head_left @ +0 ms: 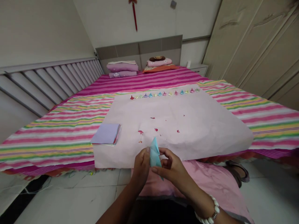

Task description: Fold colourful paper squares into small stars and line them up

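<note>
A light blue piece of folded paper (154, 154) is held upright between my two hands, its pointed tip facing up. My left hand (141, 166) pinches its left edge, with the thumb on the near side. From the right, my right hand (172, 168) grips the lower part between thumb and bent fingers; a white bead bracelet circles that wrist. Along the far edge of a large pale paper sheet (187, 124) runs a row of several small folded paper pieces, among them a red one (132, 97) and a blue one (182, 92).
A stack of square coloured paper (106, 133), lilac on top, lies at the sheet's left. Several dark red scraps (156, 129) are scattered mid-sheet. The sheet covers a striped bed (58, 127). Folded bedding (123, 67) sits by the headboard, and pink cloth (203, 180) lies below my hands.
</note>
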A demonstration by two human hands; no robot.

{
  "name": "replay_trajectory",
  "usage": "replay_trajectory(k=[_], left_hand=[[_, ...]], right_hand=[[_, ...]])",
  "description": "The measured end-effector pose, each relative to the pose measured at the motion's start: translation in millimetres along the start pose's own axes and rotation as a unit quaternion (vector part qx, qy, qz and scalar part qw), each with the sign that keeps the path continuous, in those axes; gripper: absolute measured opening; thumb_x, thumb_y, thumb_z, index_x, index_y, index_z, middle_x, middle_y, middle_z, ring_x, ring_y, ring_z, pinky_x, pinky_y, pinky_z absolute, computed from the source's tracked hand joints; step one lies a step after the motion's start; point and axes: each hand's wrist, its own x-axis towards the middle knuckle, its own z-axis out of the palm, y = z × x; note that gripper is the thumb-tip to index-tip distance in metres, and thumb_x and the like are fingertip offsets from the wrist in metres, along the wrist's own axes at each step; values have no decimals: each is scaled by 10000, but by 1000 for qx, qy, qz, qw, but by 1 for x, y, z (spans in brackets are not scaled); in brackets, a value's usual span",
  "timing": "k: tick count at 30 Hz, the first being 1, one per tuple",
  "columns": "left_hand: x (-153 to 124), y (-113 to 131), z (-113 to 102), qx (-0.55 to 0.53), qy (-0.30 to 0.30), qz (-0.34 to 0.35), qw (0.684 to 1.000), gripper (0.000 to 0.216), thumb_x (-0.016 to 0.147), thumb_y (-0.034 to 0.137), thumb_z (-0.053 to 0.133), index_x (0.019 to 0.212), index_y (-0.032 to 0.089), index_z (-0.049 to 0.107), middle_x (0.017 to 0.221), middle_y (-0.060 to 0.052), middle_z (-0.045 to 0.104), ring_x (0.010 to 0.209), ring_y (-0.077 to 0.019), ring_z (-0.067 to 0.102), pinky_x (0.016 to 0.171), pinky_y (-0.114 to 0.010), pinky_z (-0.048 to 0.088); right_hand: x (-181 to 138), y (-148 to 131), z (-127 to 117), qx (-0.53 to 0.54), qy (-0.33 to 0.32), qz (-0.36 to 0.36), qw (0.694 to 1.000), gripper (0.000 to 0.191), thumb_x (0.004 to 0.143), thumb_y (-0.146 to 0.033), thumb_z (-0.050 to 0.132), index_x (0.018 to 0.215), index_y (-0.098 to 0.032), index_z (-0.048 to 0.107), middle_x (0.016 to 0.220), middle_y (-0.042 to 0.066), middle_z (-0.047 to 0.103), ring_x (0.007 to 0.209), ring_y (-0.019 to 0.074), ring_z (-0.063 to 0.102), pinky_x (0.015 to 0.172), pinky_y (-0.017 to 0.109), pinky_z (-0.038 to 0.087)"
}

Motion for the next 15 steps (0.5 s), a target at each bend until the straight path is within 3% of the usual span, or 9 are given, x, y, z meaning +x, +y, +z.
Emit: replay_trajectory(k=[5,9,12,15], left_hand=[[-2,-5,0,10,-14,8,1000,454,875,539,425,566,206,416,507,49,398,488,-114,378,476,-237,323],[-2,-4,-2,24,-38,16,999,347,866,476,490,703,179,566,523,52,449,471,-104,379,474,-227,320],[-1,0,-6,41,-15,15,999,340,822,408,587,1068,174,612,742,6,634,450,-79,368,460,-223,323],[2,6,-11,16,-20,3,1000,443,824,405,580,1204,178,560,1104,-96,655,448,-53,411,450,-225,356]], right_hand=[[2,8,0,-26,47,-19,998,251,722,-399,703,744,-189,565,531,-70,469,473,93,411,505,243,386],[3,11,-5,-133,111,-84,981,200,776,-326,633,663,-188,544,524,-70,392,471,91,335,455,227,274],[2,10,-8,-247,161,-143,945,161,812,-262,585,670,-190,558,564,-48,427,516,111,381,485,238,300],[1,8,-9,-336,178,-195,904,139,823,-198,559,686,-193,575,621,-19,494,564,132,451,521,250,341]])
